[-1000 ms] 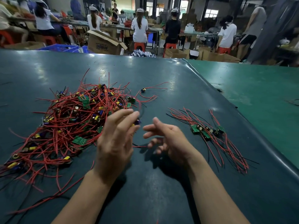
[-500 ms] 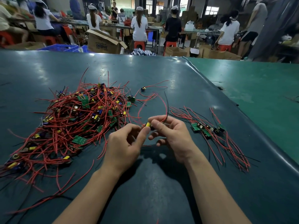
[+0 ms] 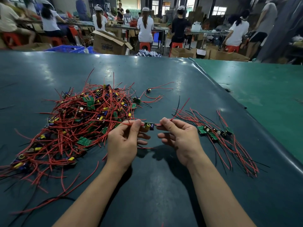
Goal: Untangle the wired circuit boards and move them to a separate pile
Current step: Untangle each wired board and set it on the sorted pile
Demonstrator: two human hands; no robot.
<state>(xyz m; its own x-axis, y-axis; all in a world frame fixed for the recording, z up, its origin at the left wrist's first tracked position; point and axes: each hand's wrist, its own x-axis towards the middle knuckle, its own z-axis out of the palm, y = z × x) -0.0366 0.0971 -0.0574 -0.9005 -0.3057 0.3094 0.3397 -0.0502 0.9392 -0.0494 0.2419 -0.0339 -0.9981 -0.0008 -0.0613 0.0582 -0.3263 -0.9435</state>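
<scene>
Board [image 3: 148,125] in hand hangs between the two sets of fingertips, with its yellow capacitor facing up. The left hand [image 3: 123,141] pinches red leads on its side and the right hand [image 3: 178,138] pinches the red and black leads on the other, remaining fingers loosely curled under. To do this well, I'd judge — draw the left-side leads slowly out of the tangled heap [image 3: 77,122] beyond the left fingers, easing off if they snag, then lay the board with the sorted pile [image 3: 214,131] just past the right knuckles. Half a second ago the fingertips were nearly touching; now they are spread and the board shows clear between them
</scene>
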